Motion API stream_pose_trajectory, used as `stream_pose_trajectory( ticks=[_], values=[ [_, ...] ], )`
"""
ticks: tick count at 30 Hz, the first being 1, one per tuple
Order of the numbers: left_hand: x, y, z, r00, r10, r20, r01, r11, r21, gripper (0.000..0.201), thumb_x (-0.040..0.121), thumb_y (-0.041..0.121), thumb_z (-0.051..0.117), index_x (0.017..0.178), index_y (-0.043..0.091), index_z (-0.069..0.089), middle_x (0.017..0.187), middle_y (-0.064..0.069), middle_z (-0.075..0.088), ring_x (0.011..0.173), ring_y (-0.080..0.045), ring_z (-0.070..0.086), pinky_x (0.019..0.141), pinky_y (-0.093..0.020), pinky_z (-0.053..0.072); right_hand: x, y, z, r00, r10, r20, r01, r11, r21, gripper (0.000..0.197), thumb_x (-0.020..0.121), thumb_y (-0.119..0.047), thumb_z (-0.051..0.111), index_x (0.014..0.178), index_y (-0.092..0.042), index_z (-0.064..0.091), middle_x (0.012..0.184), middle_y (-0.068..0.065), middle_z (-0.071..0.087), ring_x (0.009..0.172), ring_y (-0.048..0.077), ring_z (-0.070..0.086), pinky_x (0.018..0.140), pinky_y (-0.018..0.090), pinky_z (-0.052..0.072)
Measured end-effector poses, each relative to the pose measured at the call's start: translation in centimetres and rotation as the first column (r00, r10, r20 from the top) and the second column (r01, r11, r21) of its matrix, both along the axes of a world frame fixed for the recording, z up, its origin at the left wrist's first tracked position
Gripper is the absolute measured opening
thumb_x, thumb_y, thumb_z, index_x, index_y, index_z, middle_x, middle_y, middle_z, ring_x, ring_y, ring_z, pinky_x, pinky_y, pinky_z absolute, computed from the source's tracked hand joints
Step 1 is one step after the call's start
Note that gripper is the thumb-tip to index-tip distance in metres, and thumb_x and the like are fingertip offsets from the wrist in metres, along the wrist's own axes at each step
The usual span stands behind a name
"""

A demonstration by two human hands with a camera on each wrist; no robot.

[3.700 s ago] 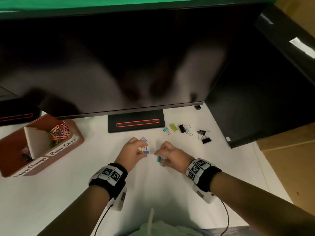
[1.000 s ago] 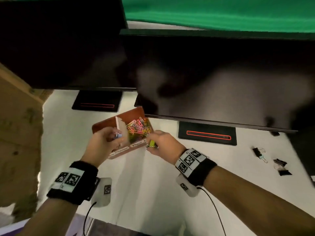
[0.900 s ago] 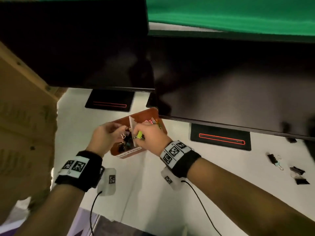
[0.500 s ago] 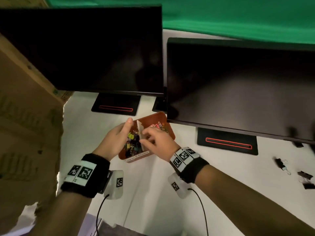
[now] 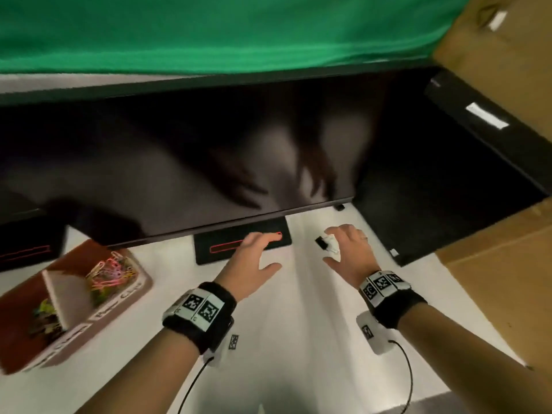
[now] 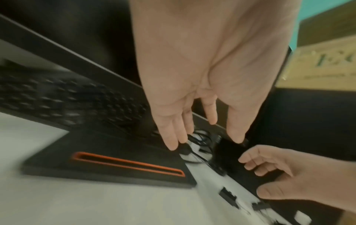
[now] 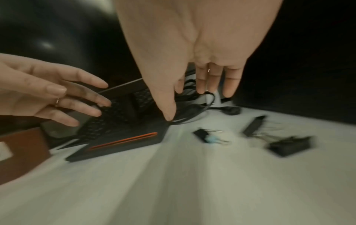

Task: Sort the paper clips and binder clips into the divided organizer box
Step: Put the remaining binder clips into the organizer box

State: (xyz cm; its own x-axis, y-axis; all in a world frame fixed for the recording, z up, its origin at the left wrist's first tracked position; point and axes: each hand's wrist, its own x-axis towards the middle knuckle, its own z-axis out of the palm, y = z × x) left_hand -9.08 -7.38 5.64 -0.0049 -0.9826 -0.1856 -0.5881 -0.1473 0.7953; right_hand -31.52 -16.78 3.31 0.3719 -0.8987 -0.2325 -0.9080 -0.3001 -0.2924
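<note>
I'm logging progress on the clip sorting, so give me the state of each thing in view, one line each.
Left hand: open, empty.
Right hand: open, above loose clips.
Binder clips on table: unsorted.
Organizer box: both compartments partly filled.
Monitor: screen dark.

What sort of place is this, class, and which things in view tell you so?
Probably an office desk set up for recording: dark monitors on a white desk, a labelled organizer box of paper clips, and a green backdrop behind.
</note>
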Motion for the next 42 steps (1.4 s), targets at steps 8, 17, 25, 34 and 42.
stream_pose_trajectory(
  ticks=[8, 17, 25, 34, 42],
  values=[
    [-10.4, -9.0, -5.2, 0.905, -0.309, 0.293, 0.288, 0.951, 0.112, 0.054, 0.085, 0.017, 0.06, 0.13, 0.044, 0.044, 0.153, -0.002, 0.014, 0.139, -0.026, 0.02, 0.115, -0.035, 0.022, -6.9, -3.8, -2.6, 0.994, 0.011, -0.112, 0.017, 0.968, 0.252, 0.075, 0.083, -0.011, 0.059, 0.14, -0.044, 0.024, 0.153, 0.005, 0.014, 0.137, 0.034, 0.028, 0.112, 0.043, 0.033],
    [-11.9, -10.5, -9.0, 0.905, -0.263, 0.336, 0.242, 0.965, 0.104, 0.035, 0.086, 0.016, 0.06, 0.118, 0.028, 0.061, 0.136, 0.005, 0.04, 0.117, -0.02, 0.038, 0.103, -0.029, 0.035, -7.4, -4.5, -5.1, 0.998, 0.042, 0.042, -0.052, 0.959, 0.278, 0.045, 0.086, -0.009, 0.057, 0.127, -0.026, 0.053, 0.125, 0.005, 0.042, 0.111, 0.026, 0.046, 0.1, 0.03, 0.041],
    [-9.6, -8.3, -9.1, 0.953, -0.14, 0.27, 0.116, 0.988, 0.102, 0.014, 0.08, 0.017, 0.066, 0.094, 0.015, 0.066, 0.116, 0.002, 0.045, 0.097, -0.014, 0.055, 0.094, -0.022, 0.042, -5.4, -4.0, -4.9, 0.985, 0.149, 0.084, -0.166, 0.951, 0.262, 0.034, 0.081, -0.025, 0.061, 0.113, -0.025, 0.054, 0.111, 0.002, 0.052, 0.099, 0.027, 0.055, 0.086, 0.031, 0.047],
    [-3.9, -0.5, -6.0, 0.987, 0.141, 0.072, -0.142, 0.99, 0.018, 0.012, 0.078, 0.014, 0.07, 0.087, 0.019, 0.065, 0.102, 0.008, 0.048, 0.091, -0.001, 0.054, 0.083, -0.006, 0.04, -1.1, 0.4, -3.6, 0.919, 0.267, 0.291, -0.344, 0.904, 0.255, 0.03, 0.08, -0.021, 0.066, 0.107, -0.021, 0.054, 0.104, 0.002, 0.058, 0.096, 0.023, 0.056, 0.085, 0.032, 0.049],
    [7.4, 10.1, 0.6, 0.88, 0.472, 0.049, -0.467, 0.88, -0.086, 0.019, 0.072, 0.01, 0.076, 0.081, 0.024, 0.067, 0.108, 0.012, 0.053, 0.082, -0.005, 0.059, 0.073, -0.013, 0.047, 10.5, 5.2, 0.0, 0.775, 0.386, 0.5, -0.534, 0.823, 0.193, 0.027, 0.077, -0.015, 0.069, 0.1, -0.021, 0.056, 0.095, -0.004, 0.056, 0.077, 0.009, 0.051, 0.071, 0.013, 0.042]
  ],
)
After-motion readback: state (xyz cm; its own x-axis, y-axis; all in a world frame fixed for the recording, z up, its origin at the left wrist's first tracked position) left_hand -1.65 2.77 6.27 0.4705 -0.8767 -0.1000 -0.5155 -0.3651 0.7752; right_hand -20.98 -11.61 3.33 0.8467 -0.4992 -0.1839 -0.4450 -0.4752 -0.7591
